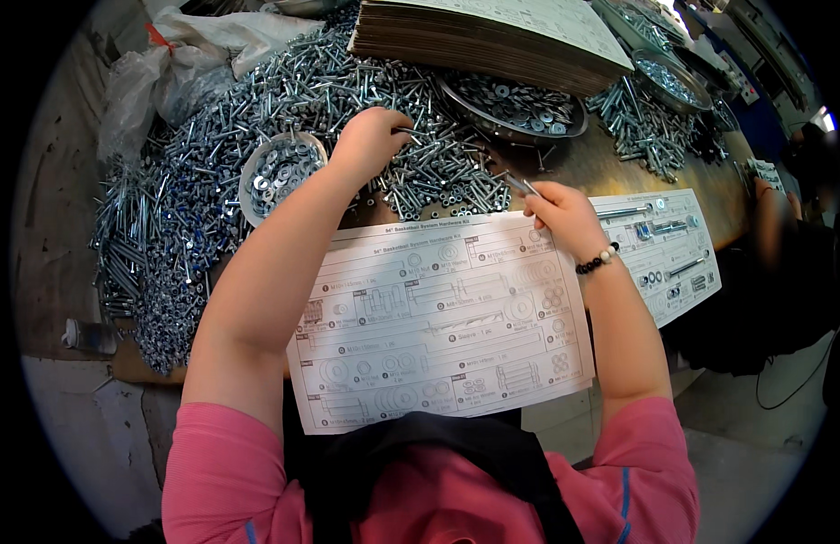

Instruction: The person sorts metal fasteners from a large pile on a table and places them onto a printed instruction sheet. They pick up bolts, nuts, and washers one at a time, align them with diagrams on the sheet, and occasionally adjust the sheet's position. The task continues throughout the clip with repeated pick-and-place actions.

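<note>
A large heap of loose bolts (284,91) spreads over the table in front of me. My left hand (370,143) is over its near middle, fingertips pinched on what looks like a bolt (404,130). A few metal bolts (519,184) stick out from the closed fingers of my right hand (567,219), which wears a dark bead bracelet. That hand is above the upper right corner of a printed hardware sheet (420,335), whose rows show drawings of bolts, nuts and washers. Beside my left forearm stands a white bowl of washers (282,174).
A dark pan of washers (519,109) sits beneath a tall stack of printed sheets (492,36). At the right, another printed sheet (678,258) carries hardware pieces. Beyond are more bolts (651,136) and a metal bowl (674,82). Another person's hand (778,204) is at the far right.
</note>
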Motion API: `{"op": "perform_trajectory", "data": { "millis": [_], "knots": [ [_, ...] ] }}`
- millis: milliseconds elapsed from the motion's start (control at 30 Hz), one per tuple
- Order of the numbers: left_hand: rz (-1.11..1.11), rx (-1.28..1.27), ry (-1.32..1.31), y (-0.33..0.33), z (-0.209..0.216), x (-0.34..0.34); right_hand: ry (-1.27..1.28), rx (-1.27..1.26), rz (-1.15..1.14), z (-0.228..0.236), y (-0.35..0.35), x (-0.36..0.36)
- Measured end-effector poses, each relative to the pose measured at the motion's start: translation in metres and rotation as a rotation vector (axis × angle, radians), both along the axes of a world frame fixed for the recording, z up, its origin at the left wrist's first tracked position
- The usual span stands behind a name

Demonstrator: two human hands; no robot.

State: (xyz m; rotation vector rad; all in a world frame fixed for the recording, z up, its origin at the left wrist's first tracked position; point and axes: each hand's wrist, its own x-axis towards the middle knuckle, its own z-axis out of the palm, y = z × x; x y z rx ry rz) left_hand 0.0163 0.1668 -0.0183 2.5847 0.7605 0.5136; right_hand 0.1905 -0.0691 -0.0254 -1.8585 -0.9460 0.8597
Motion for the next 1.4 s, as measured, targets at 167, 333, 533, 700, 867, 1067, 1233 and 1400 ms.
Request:
{"op": "perform_trajectory", "data": {
  "millis": [167, 333, 533, 700, 867, 1067, 1233, 1400],
  "knots": [
    [0.016, -0.021, 0.072, 0.0, 0.008, 0.001, 0.022, 0.004, -0.001, 0.001, -0.031, -0.009],
    [-0.005, 0.28, 0.224, -0.003, 0.018, -0.006, -0.146, 0.0, 0.059, -0.001, -0.052, -0.023],
    [-0.109, 0.131, -0.042, -0.069, 0.038, -0.033, -0.459, 0.007, 0.053, -0.007, -0.099, -0.041],
    [-0.443, -0.348, -0.061, -0.178, 0.004, -0.065, -0.488, 0.009, 0.047, -0.007, -0.136, -0.06],
    [-0.61, -0.45, -0.172, -0.236, -0.033, -0.068, -0.45, 0.069, -0.035, -0.006, -0.161, -0.081],
    [-0.581, -0.016, -0.131, -0.254, -0.042, -0.085, -0.738, 0.082, 0.134, -0.016, -0.176, -0.101],
    [-0.445, -0.259, -0.065, -0.27, -0.045, -0.078, -0.936, 0.085, 0.249, -0.03, -0.173, -0.116],
    [-0.352, -0.286, -0.032, -0.278, -0.045, -0.07, -0.925, 0.093, 0.242, -0.024, -0.18, -0.116]
  ]
}}
